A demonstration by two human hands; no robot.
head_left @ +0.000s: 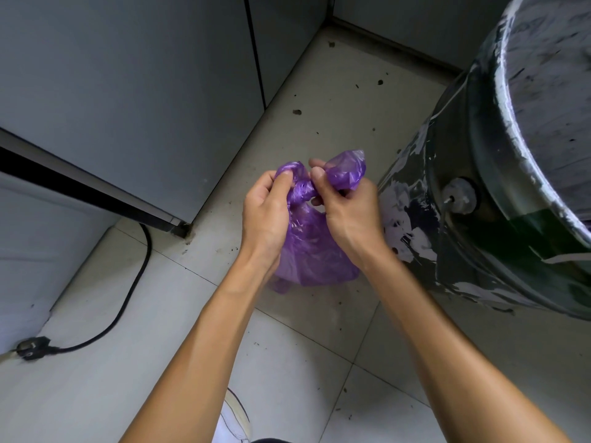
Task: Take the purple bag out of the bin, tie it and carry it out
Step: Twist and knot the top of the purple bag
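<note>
The purple bag [315,251] hangs in the air above the tiled floor, between my two hands. Its neck is twisted into a knot at the top. My left hand [267,215] pinches the left loose end of the bag. The right loose end is gripped by my right hand [347,212] and sticks up past my fingers. The dark, paint-smeared bin [473,199] stands just to the right of the bag, its rim at the frame's right edge. The bag's bottom is partly hidden behind my left wrist.
Grey cabinet fronts [134,91] stand to the left and behind. A black power cable [134,282] with a plug [32,346] lies on the floor at the left. Dirt specks dot the tiles. A white shoe [235,420] shows at the bottom edge.
</note>
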